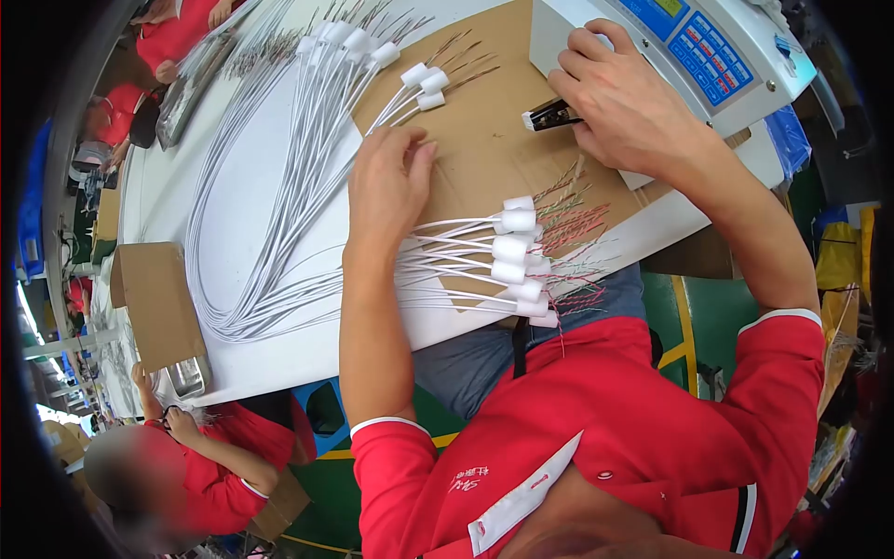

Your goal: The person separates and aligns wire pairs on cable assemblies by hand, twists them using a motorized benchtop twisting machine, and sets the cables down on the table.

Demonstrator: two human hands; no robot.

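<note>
My left hand (389,182) rests palm down at the edge of the cardboard sheet (484,140), thumb apart from its loosely bent fingers. White cables (270,186) run beside and beneath it; no held object shows. Just above its fingers lie several cable ends with white sleeves (432,82) and bare twisted wires. My right hand (619,98) is closed around a small black piece with a white tip (556,115), in front of the white test instrument (643,56). Below, nearer my body, a second group of white-sleeved cable ends (514,247) fans out red and green twisted wires.
The instrument has a blue keypad (712,58) and stands at the upper right. An open cardboard box (158,303) is at the table's left edge. A co-worker in red (200,475) sits at the lower left, with other people farther back. A blue plastic bag (788,140) hangs at the right.
</note>
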